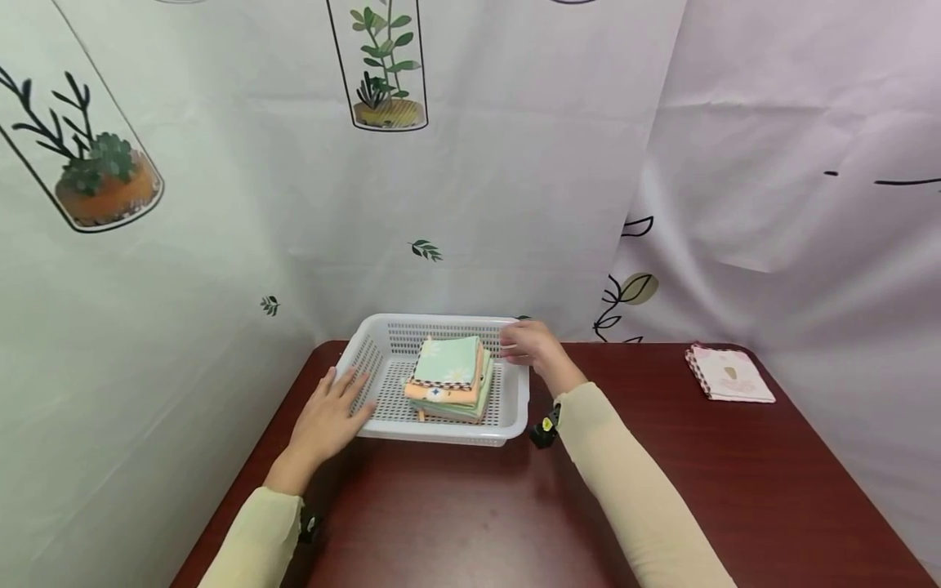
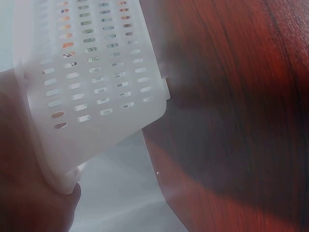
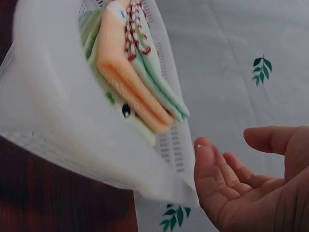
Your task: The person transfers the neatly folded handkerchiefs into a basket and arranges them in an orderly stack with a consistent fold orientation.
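A white plastic basket (image 1: pixel 441 430) with slotted walls stands on the table. Inside is a stack of folded towels: a mint green towel (image 1: pixel 450 359) with a checked edge on top, an orange towel (image 1: pixel 441 394) below it, and pale green cloth (image 1: pixel 470 408) under that. My left hand (image 1: pixel 327 420) rests on the basket's left rim, fingers spread. Beside the far right corner is my right hand (image 1: pixel 535 345), its fingers loosely bent around nothing. The right wrist view shows that hand (image 3: pixel 241 188) close to the rim, thumb apart; whether it touches is unclear.
A folded pink and white towel (image 1: pixel 731 376) lies at the table's far right. The dark red table (image 1: pixel 470 506) meets a white patterned cloth backdrop (image 1: pixel 515 204) at the back. Dark wrist devices (image 1: pixel 544 429) sit under the sleeves.
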